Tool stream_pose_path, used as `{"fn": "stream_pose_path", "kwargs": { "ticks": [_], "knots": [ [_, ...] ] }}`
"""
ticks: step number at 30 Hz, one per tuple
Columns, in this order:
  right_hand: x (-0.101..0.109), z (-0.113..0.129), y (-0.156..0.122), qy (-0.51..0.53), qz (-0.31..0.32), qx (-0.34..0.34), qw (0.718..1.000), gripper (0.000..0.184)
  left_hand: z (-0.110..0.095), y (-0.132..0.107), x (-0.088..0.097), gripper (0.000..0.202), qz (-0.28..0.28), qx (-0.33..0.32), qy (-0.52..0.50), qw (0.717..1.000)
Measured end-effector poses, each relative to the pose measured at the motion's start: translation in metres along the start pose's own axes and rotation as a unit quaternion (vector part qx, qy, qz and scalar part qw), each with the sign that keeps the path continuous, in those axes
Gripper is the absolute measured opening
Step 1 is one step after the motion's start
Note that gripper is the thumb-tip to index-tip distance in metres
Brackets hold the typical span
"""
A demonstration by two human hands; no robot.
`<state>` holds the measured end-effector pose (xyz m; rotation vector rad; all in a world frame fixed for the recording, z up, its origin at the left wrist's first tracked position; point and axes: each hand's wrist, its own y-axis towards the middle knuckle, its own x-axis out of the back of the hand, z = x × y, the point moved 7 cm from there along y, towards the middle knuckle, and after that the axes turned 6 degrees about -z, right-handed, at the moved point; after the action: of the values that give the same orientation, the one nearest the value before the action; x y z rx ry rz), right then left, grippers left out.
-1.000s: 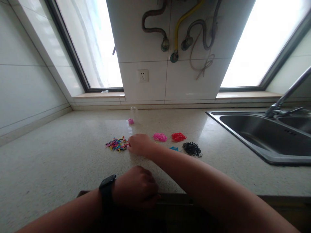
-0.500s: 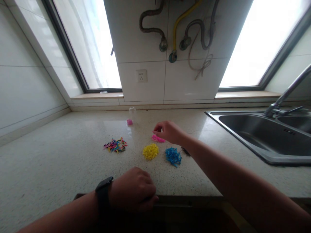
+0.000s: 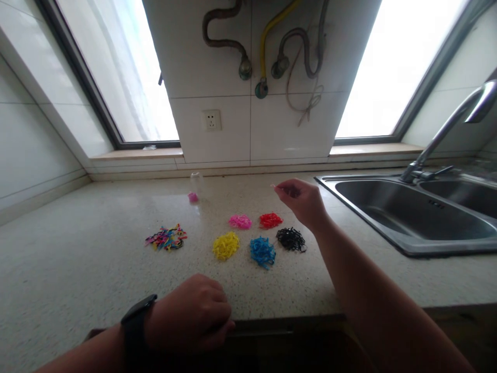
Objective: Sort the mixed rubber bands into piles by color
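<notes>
My right hand [image 3: 302,202] hovers above the counter, just behind and right of the red pile [image 3: 270,220], fingers pinched on something tiny I cannot make out. Small piles of rubber bands lie sorted on the counter: pink [image 3: 239,221], red, black [image 3: 291,239], yellow [image 3: 225,245] and blue [image 3: 262,250]. A mixed multicoloured pile [image 3: 165,238] lies apart to the left. My left hand [image 3: 192,315], with a black watch on the wrist, rests curled at the counter's front edge; nothing shows in it.
A steel sink [image 3: 411,217] with a tap [image 3: 446,134] takes up the right side. A small clear jar [image 3: 196,182] with a pink bit [image 3: 192,197] by it stands near the back wall. Wall socket [image 3: 212,120] and hoses [image 3: 267,46] hang behind.
My right hand left the mixed pile, passed over the pink pile and now hangs raised right of the red pile. The view has swung rightward. My left hand stayed put.
</notes>
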<state>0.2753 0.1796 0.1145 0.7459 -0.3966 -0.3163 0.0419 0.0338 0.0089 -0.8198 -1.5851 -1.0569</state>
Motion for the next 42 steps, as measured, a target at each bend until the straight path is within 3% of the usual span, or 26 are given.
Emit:
{"fn": "stream_pose_path", "kwargs": {
  "ticks": [7,16,25,33,39,42],
  "knots": [
    [-0.001,0.023,-0.010,-0.023,0.003,0.078,0.997,0.012,0.000,-0.001,-0.001,0.026,0.003,0.005,0.004,1.000],
    [-0.006,0.039,-0.019,-0.050,0.008,0.125,0.991,0.009,0.001,-0.002,-0.003,0.026,0.009,0.010,0.007,1.000],
    [-0.014,0.037,-0.021,-0.067,0.030,0.130,0.989,0.011,0.001,0.000,-0.002,0.027,0.012,0.014,0.009,1.000],
    [-0.061,0.009,-0.021,-0.162,0.143,0.125,0.968,0.014,0.001,0.001,-0.004,0.026,0.009,0.005,0.008,1.000],
    [-0.102,-0.021,-0.026,-0.293,0.273,0.088,0.912,0.017,0.002,0.002,-0.002,0.026,-0.008,0.004,0.021,1.000],
    [-0.113,-0.029,-0.029,-0.336,0.307,0.084,0.887,0.018,0.001,0.001,-0.001,0.025,-0.014,0.003,0.023,1.000]
  ]
}}
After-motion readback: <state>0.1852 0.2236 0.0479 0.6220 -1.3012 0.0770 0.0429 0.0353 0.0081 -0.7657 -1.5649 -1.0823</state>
